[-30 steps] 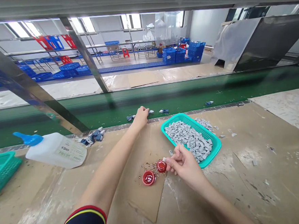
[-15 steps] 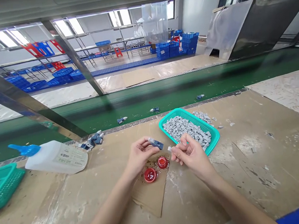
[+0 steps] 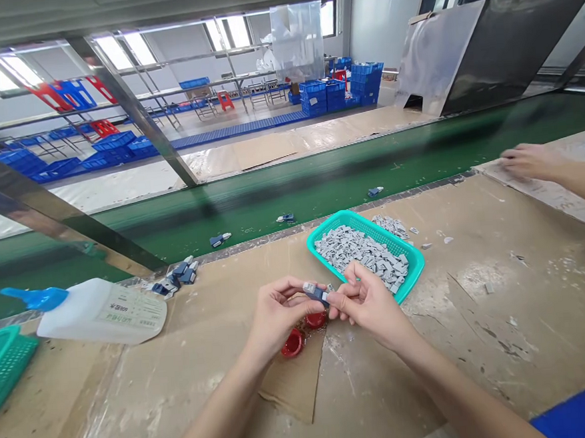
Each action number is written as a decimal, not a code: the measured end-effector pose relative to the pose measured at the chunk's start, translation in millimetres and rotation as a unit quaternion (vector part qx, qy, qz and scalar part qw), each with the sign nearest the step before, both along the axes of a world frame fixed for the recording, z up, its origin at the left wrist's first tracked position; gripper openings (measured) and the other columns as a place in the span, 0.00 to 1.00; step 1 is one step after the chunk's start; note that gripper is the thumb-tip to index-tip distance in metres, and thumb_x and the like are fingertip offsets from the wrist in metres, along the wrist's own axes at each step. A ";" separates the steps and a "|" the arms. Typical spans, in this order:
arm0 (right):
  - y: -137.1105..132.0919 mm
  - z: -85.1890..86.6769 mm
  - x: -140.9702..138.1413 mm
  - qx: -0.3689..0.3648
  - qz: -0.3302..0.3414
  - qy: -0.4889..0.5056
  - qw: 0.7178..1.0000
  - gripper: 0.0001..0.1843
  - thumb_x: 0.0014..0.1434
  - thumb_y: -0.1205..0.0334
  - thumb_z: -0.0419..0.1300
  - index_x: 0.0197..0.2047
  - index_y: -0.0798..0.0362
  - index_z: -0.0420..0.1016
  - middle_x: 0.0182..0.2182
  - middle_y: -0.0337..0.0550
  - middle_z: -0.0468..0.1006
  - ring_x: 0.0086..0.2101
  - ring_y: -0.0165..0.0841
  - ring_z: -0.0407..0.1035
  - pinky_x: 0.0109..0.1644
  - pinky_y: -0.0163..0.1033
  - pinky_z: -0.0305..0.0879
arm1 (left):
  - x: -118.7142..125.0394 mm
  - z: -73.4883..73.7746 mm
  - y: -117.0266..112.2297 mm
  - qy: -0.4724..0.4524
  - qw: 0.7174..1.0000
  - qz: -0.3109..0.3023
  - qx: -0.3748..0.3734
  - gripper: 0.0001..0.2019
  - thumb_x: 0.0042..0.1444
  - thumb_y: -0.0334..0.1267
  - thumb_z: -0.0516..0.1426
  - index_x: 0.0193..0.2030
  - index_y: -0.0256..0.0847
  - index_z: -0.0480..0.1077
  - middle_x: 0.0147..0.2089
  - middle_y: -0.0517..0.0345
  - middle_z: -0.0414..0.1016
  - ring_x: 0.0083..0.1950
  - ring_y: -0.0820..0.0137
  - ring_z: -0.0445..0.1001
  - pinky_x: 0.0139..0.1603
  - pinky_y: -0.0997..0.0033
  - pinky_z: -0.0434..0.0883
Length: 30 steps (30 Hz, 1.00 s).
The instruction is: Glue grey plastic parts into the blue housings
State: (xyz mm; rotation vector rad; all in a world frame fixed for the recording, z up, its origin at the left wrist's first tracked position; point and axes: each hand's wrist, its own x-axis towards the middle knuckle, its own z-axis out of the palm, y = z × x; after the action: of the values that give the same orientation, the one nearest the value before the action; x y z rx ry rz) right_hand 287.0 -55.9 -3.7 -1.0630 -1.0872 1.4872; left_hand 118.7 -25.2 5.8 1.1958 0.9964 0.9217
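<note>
My left hand is closed on a dark blue and grey plastic part, held between thumb and fingers. My right hand pinches a small light grey plastic piece, which touches the right end of the blue part. Just below my hands, two small red cups stand on a piece of cardboard; my fingers partly cover the farther one. Beyond my right hand, a turquoise basket holds many small grey pieces.
A white bottle with a blue spout lies at left beside a pile of blue-grey parts and a green basket. Similar parts lie on the green belt. Another person's hand is at the right.
My hands have come together, bringing the grey piece against the blue part. Parts on the belt sit farther left. Another person's hand has appeared at the right.
</note>
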 end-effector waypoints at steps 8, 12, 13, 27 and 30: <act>-3.6 -5.1 -5.2 0.002 -0.011 -0.082 0.997 0.20 0.56 0.51 0.60 0.33 0.47 0.49 0.13 0.26 0.69 0.16 0.28 0.61 0.25 0.32 0.56 | 2.9 -4.3 -3.5 0.005 1.000 -0.004 -0.004 0.17 0.39 0.33 0.69 0.39 0.40 0.77 0.43 0.51 0.80 0.45 0.56 0.78 0.45 0.61 0.77; 3.8 1.0 10.8 0.009 -0.001 -0.097 0.995 0.16 0.58 0.47 0.58 0.34 0.48 0.57 0.17 0.32 0.73 0.21 0.31 0.66 0.24 0.33 0.55 | 5.1 -1.4 -3.2 0.040 0.997 -0.052 0.038 0.21 0.46 0.36 0.66 0.50 0.44 0.73 0.49 0.52 0.78 0.49 0.59 0.76 0.51 0.61 0.74; 7.1 1.7 19.5 0.018 -0.021 -0.130 0.991 0.15 0.59 0.46 0.56 0.34 0.48 0.60 0.20 0.35 0.75 0.23 0.33 0.68 0.25 0.34 0.56 | 4.0 -0.8 -1.1 0.070 0.993 -0.054 0.075 0.21 0.50 0.37 0.64 0.52 0.45 0.72 0.51 0.52 0.76 0.50 0.61 0.76 0.53 0.62 0.72; 45.8 -29.6 44.5 0.060 -0.161 -0.669 0.723 0.05 0.55 0.61 0.64 0.30 0.51 0.80 0.33 0.55 0.76 0.42 0.50 0.61 0.40 0.48 0.56 | -100.1 -41.0 163.4 0.601 0.742 0.122 0.270 0.24 0.60 0.34 0.43 0.63 0.28 0.54 0.49 0.34 0.72 0.51 0.49 0.70 0.49 0.52 0.67; 45.3 -31.7 44.7 0.079 -0.153 -0.669 0.723 0.05 0.56 0.64 0.61 0.30 0.51 0.79 0.32 0.54 0.76 0.41 0.48 0.61 0.39 0.47 0.57 | -99.7 -46.2 187.6 0.626 0.726 0.104 0.265 0.28 0.59 0.35 0.45 0.66 0.29 0.50 0.42 0.36 0.75 0.47 0.49 0.72 0.45 0.52 0.68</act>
State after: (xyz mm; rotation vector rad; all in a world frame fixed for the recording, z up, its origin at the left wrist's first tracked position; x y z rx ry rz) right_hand 331.7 -10.6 -35.4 -2.1328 -1.7779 0.1142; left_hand 19.0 162.5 -40.4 2.3478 2.0412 0.4545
